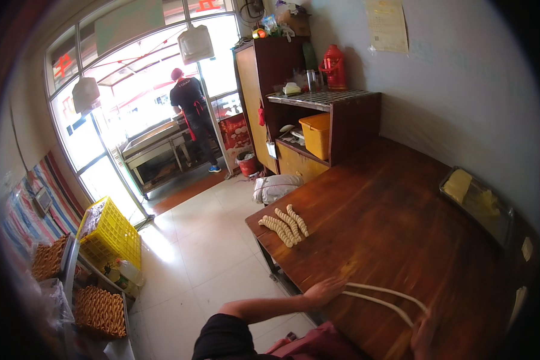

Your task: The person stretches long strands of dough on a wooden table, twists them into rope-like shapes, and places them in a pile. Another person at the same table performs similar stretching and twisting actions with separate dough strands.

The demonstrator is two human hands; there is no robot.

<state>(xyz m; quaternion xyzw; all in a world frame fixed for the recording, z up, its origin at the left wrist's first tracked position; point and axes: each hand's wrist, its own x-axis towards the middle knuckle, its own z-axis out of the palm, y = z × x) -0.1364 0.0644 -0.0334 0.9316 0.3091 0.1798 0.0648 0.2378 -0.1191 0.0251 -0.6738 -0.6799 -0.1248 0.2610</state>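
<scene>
On the brown wooden table [378,225], two thin strands of pale dough [384,299] run roughly side by side between my hands. My left hand [326,291] lies over their left ends at the table's near edge, fingers extended. At the right ends is my right hand [423,330], partly dark and blurred; whether its fingers close on the dough I cannot tell. Several twisted raw dough sticks [284,225] lie together near the table's far left corner.
A metal tray [499,225] with pale dough stands by the wall. Trays of brown fried twists [100,310] and a yellow plastic crate [126,234] are at left. A wooden cabinet [355,126] adjoins the table. Another person [191,103] stands at the doorway beside a metal worktable [157,139].
</scene>
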